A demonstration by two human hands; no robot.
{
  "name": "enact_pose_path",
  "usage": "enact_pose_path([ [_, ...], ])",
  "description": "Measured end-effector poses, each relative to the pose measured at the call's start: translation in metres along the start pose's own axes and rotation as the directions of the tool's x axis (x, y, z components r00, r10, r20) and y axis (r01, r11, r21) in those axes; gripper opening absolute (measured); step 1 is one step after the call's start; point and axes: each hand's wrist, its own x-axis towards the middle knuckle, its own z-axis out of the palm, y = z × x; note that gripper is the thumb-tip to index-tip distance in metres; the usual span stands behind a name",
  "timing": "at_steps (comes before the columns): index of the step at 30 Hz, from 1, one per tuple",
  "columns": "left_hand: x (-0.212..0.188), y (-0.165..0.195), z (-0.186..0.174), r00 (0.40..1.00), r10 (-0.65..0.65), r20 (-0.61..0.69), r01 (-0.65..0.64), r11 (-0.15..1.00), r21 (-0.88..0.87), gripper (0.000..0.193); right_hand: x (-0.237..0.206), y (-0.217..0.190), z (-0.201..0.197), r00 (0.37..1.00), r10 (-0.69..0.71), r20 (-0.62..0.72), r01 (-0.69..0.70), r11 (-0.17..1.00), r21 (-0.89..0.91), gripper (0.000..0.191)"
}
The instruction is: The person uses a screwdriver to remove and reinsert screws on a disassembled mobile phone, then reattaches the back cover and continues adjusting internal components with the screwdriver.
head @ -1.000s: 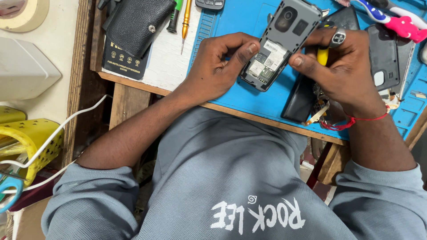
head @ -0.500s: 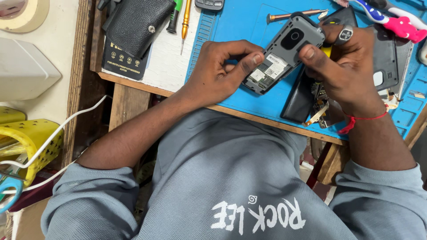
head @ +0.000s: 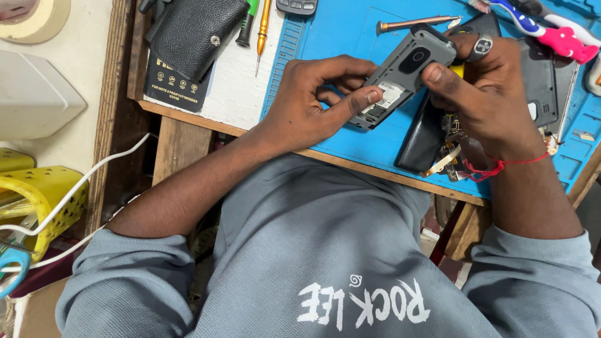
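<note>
While two hands, left hand (head: 313, 103) and right hand (head: 485, 94), clasp one grey phone (head: 404, 72) (back open), two screwdrivers (head: 263, 28) lie nearby.

phone (head: 407, 69) lower end: under thumb | keypad (head: 297, 5): cropped | mat parts: perhaps screws

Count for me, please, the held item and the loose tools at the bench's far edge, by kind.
grey phone, in left hand and right hand: 1
screwdrivers, green-handled, orange, bronze: 3
toothbrush: 1
Total: 5
</note>
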Motion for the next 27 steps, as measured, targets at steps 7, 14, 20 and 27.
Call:
enact_pose_path([
  [7,-0.004,0.0,-0.001,0.998,0.053,0.029,-0.057,0.983,0.173,0.026,0.008,-0.004,-0.004,0.978,-0.186,0.093,0.201,0.958,-0.202,0.026],
  [14,-0.005,0.001,-0.001,0.994,0.081,0.07,-0.092,0.98,0.178,0.021,0.01,-0.008,-0.001,0.965,-0.243,0.099,0.263,0.904,-0.337,0.017],
  [20,-0.001,0.007,-0.003,0.996,0.072,0.058,-0.081,0.983,0.166,0.022,0.006,-0.012,0.001,0.962,-0.264,0.069,0.268,0.864,-0.427,0.031],
  [27,-0.001,0.012,-0.003,0.992,0.07,0.102,-0.073,0.997,0.033,0.026,0.0,-0.011,0.001,0.892,-0.402,0.208,0.452,0.763,-0.462,0.053],
])
